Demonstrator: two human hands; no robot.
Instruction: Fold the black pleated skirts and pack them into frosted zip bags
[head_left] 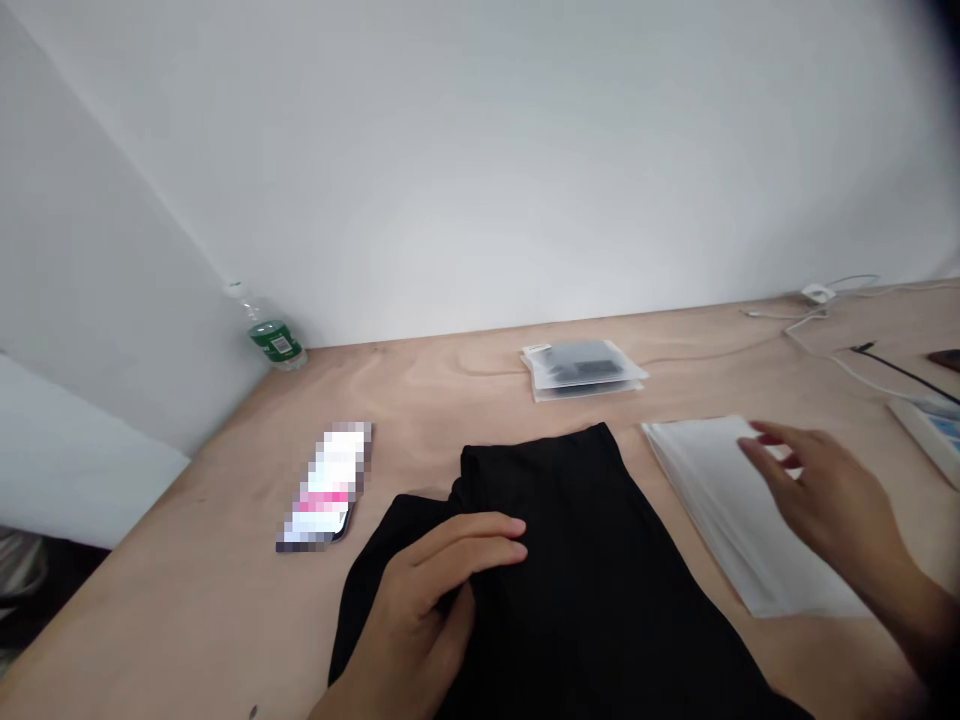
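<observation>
Black cloth [577, 590] is lying on the table [187, 590] beneath the loosely extended left hand [442, 580], while the right hand [821, 490] — pinch not determinable — is apparently reaching for the white bag [739, 530] alongside, calling for a secure edge grip.

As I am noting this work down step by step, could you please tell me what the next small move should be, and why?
Probably the right hand should pinch the white packet by its far edge: its thumb and fingertips are close together there, though contact is unclear, while the left hand rests on the black cloth.
</observation>
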